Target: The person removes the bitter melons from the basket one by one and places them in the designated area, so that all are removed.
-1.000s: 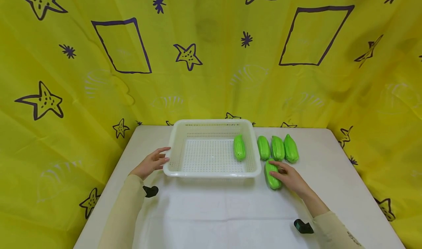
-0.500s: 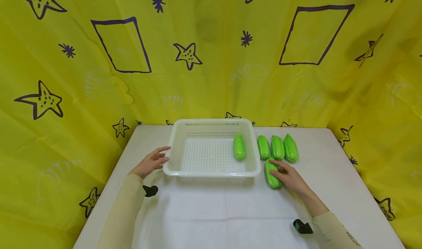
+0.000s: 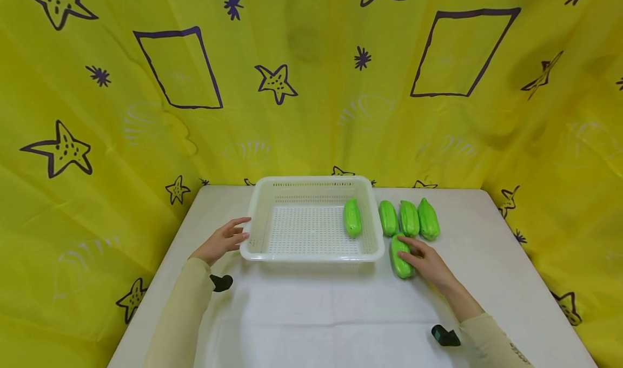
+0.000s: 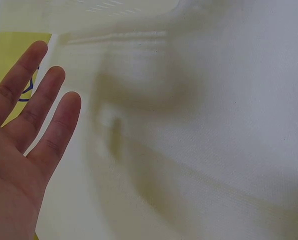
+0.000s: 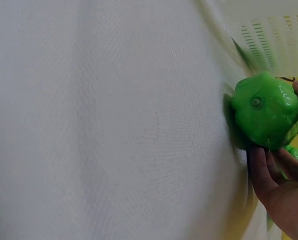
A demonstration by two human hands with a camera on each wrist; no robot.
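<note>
A white plastic basket point(image 3: 311, 258) with a perforated floor stands on the table, and one ribbed green gourd point(image 3: 352, 218) lies inside it at the right. My left hand point(image 3: 221, 242) is at the basket's left rim, fingers relaxed; in the left wrist view its fingers point(image 4: 54, 131) look nearly straight and hold nothing. Just right of the basket, my right hand point(image 3: 428, 262) holds another green gourd point(image 3: 401, 262), thumb on one side and fingers on the other. In the right wrist view that gourd point(image 5: 264, 111) shows its lobed end, close to the white cloth.
Three more green gourds, a left one point(image 3: 388, 218), a middle one point(image 3: 409, 219) and a right one point(image 3: 429, 220), lie in a row behind my right hand. A yellow patterned curtain point(image 3: 311, 130) surrounds the white-covered table point(image 3: 316, 308).
</note>
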